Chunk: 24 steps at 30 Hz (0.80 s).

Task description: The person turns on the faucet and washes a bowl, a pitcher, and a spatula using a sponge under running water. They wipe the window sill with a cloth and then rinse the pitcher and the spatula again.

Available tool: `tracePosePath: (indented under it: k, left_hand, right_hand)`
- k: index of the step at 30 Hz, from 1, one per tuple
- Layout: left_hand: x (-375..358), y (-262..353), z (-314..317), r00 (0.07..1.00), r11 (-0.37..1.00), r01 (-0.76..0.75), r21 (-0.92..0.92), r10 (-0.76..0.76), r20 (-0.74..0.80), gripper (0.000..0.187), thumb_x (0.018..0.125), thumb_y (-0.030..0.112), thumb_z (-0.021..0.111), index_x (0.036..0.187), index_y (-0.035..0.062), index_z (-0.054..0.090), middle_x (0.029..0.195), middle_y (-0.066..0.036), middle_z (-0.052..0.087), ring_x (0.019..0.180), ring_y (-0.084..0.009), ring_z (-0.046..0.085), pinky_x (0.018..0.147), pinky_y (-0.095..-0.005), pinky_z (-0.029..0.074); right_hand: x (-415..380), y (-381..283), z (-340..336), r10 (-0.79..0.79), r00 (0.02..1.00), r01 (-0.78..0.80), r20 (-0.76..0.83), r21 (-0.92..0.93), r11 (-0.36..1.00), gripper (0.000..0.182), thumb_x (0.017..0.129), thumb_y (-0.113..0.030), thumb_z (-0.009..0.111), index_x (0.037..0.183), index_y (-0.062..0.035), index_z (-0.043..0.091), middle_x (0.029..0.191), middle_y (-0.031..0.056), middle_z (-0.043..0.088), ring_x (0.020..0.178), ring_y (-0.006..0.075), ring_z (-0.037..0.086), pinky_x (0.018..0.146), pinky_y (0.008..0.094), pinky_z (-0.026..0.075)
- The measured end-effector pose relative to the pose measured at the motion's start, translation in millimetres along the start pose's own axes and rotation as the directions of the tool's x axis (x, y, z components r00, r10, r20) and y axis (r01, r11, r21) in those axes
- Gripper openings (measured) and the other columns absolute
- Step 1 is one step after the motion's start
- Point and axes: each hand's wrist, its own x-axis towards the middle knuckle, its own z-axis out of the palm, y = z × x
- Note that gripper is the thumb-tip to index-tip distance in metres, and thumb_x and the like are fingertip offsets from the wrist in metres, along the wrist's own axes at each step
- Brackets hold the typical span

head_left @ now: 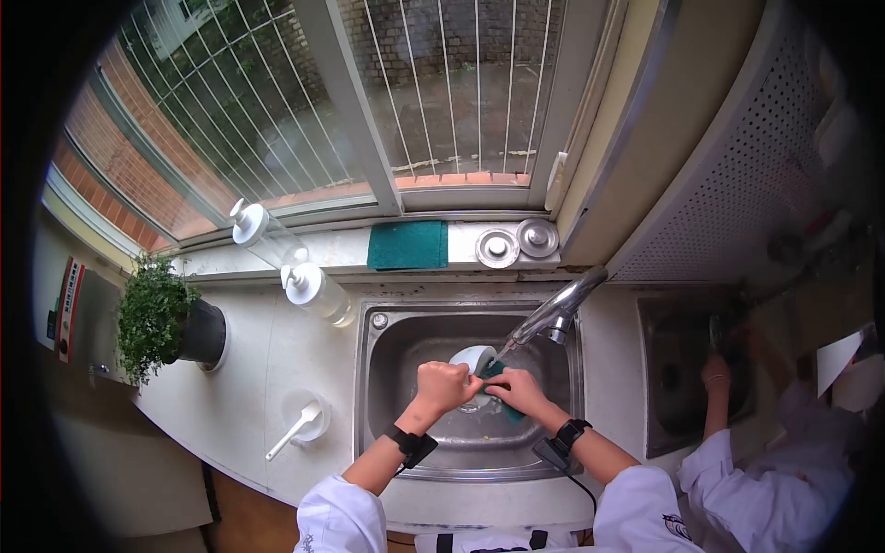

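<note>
In the sink point(378, 429), my left hand point(445, 385) is closed at the near side of a white cup-shaped vessel point(472, 356); the fingers cover part of it. My right hand point(522, 392) presses a green scouring pad point(495, 370) against the vessel's right side, and part of the pad hangs below the fingers. The chrome faucet point(553, 309) reaches over from the upper right, its spout close above the vessel. Both wrists wear black bands with cables.
Two pump bottles point(318, 293) stand left of the sink, near a potted plant point(157, 318). A clear beaker point(306, 415) holds a white spoon point(293, 429). On the sill lie a green cloth point(407, 245) and two round metal lids point(498, 248). A shiny panel point(710, 203) borders the right.
</note>
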Motion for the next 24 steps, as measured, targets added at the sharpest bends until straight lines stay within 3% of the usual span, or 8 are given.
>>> tracePosePath:
  k: [1, 5, 8, 13, 16, 20, 21, 24]
  left_hand:
    - [-2.6, -0.2, 2.7, 1.000, 1.000, 0.030, 0.001, -0.030, -0.003, 0.022, 0.061, 0.024, 0.062, 0.047, 0.0087, 0.055, 0.042, -0.009, 0.049, 0.040, -0.0261, 0.054, 0.040, -0.0344, 0.043]
    - [3.3, -10.6, 5.6, 0.976, 0.990, 0.137, -0.044, -0.142, -0.166, 0.021, 0.061, 0.024, 0.063, 0.048, 0.0094, 0.055, 0.042, -0.008, 0.049, 0.040, -0.0259, 0.054, 0.039, -0.0336, 0.042]
    - [0.8, -15.8, 4.3, 0.967, 0.981, 0.184, -0.060, -0.192, -0.169, 0.020, 0.061, 0.024, 0.063, 0.048, 0.0093, 0.055, 0.043, -0.008, 0.051, 0.042, -0.0260, 0.055, 0.039, -0.0334, 0.042]
    - [-8.0, -10.5, -3.3, 0.999, 0.990, 0.025, -0.140, -0.030, -0.029, 0.021, 0.060, 0.019, 0.061, 0.047, 0.0074, 0.050, 0.041, -0.008, 0.047, 0.039, -0.0262, 0.052, 0.039, -0.0340, 0.040]
    - [-13.8, -9.7, 6.2, 0.968, 0.980, 0.155, -0.124, -0.175, -0.181, 0.020, 0.059, 0.018, 0.061, 0.046, 0.0073, 0.049, 0.041, -0.008, 0.046, 0.038, -0.0263, 0.050, 0.039, -0.0335, 0.040]
    - [-34.3, 1.7, 17.9, 0.975, 0.989, 0.114, -0.097, -0.130, -0.182, 0.021, 0.059, 0.020, 0.062, 0.047, 0.0092, 0.048, 0.043, -0.007, 0.048, 0.040, -0.0245, 0.052, 0.041, -0.0345, 0.040]
    - [-40.1, 3.1, 19.2, 0.972, 0.985, 0.146, -0.089, -0.160, -0.170, 0.021, 0.059, 0.019, 0.063, 0.047, 0.0090, 0.049, 0.044, -0.007, 0.049, 0.041, -0.0257, 0.052, 0.041, -0.0348, 0.040]
    - [-42.1, 9.4, 19.9, 0.956, 0.966, 0.223, -0.133, -0.243, -0.163, 0.025, 0.066, 0.021, 0.062, 0.050, 0.0072, 0.049, 0.043, -0.009, 0.047, 0.041, -0.0282, 0.051, 0.042, -0.0351, 0.040]
  right_hand:
    - [1.9, 6.2, -6.4, -0.134, 0.986, 0.119, -0.096, -0.143, 0.982, 0.026, 0.079, -0.024, 0.067, 0.105, -0.0183, 0.069, 0.071, 0.0080, 0.053, 0.069, 0.0205, 0.052, 0.066, 0.0331, 0.043]
    - [-12.5, -9.7, 15.1, 0.117, 0.985, -0.064, -0.124, 0.366, 0.928, 0.026, 0.084, -0.020, 0.064, 0.110, -0.0196, 0.067, 0.077, 0.0040, 0.046, 0.073, 0.0153, 0.048, 0.072, 0.0260, 0.040]
    - [-28.1, -23.8, 39.8, 0.112, 0.985, -0.038, -0.132, 0.465, 0.884, 0.027, 0.087, -0.021, 0.062, 0.114, -0.0192, 0.065, 0.082, 0.0018, 0.045, 0.077, 0.0131, 0.047, 0.074, 0.0249, 0.039]
    - [0.1, 4.7, 5.9, -0.105, 0.966, 0.110, -0.236, 0.008, 0.994, 0.023, 0.082, -0.020, 0.064, 0.104, -0.0146, 0.069, 0.077, 0.0109, 0.051, 0.072, 0.0245, 0.055, 0.067, 0.0362, 0.046]
    - [-2.3, -24.1, 7.5, 0.053, 0.985, -0.063, -0.162, -0.057, 0.996, 0.021, 0.085, -0.025, 0.059, 0.098, -0.0133, 0.070, 0.077, 0.0143, 0.053, 0.075, 0.0292, 0.059, 0.069, 0.0383, 0.047]
    - [-8.4, -41.0, 30.1, 0.300, 0.919, -0.264, 0.255, -0.168, 0.950, 0.042, 0.093, -0.041, 0.040, 0.100, -0.0093, 0.066, 0.096, 0.0195, 0.062, 0.086, 0.0335, 0.062, 0.075, 0.0420, 0.048]
    - [-6.3, -34.5, 34.0, 0.089, 0.979, -0.133, 0.186, 0.237, 0.962, 0.051, 0.095, -0.044, 0.033, 0.101, -0.0026, 0.064, 0.095, 0.0218, 0.062, 0.085, 0.0308, 0.061, 0.079, 0.0384, 0.047]
    - [-2.6, -29.8, 28.8, 0.159, 0.919, -0.388, 0.361, 0.750, 0.535, 0.056, 0.097, -0.045, 0.031, 0.099, 0.0012, 0.063, 0.092, 0.0185, 0.061, 0.086, 0.0257, 0.059, 0.082, 0.0337, 0.045]
